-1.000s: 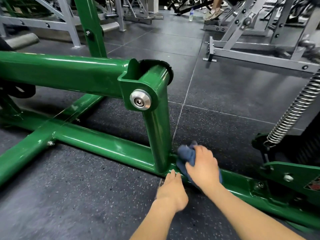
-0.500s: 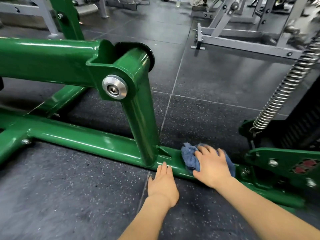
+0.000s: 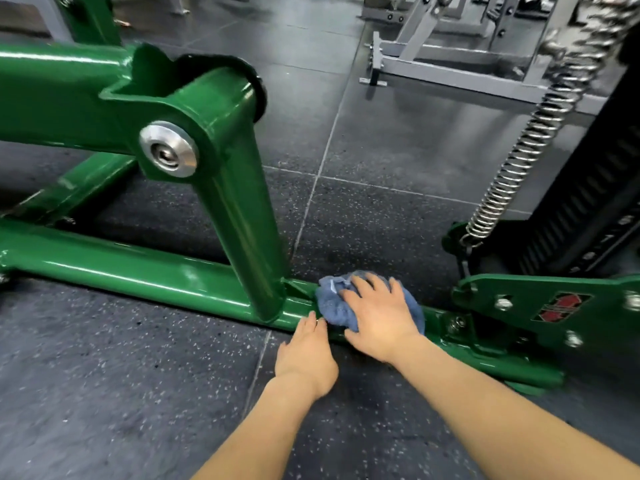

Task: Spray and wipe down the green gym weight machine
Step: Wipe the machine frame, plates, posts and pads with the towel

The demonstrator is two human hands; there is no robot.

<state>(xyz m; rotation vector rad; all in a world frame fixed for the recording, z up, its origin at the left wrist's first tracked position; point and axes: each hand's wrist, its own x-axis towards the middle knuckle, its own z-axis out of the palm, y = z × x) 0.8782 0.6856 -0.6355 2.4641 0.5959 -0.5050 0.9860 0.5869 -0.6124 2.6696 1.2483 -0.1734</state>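
Down low, the right hand presses a blue cloth with spread fingers onto the green machine's base rail; the left hand rests flat beside it. Sliding rightward risks snagging cloth or knuckles on the bolted bracket and spring.

Green weight machine frame was glossy, with its low base rail lying along the speckled floor and an upright post welded on (silver pivot cap on top). Blue cloth sat bunched on the rail just right of the post.
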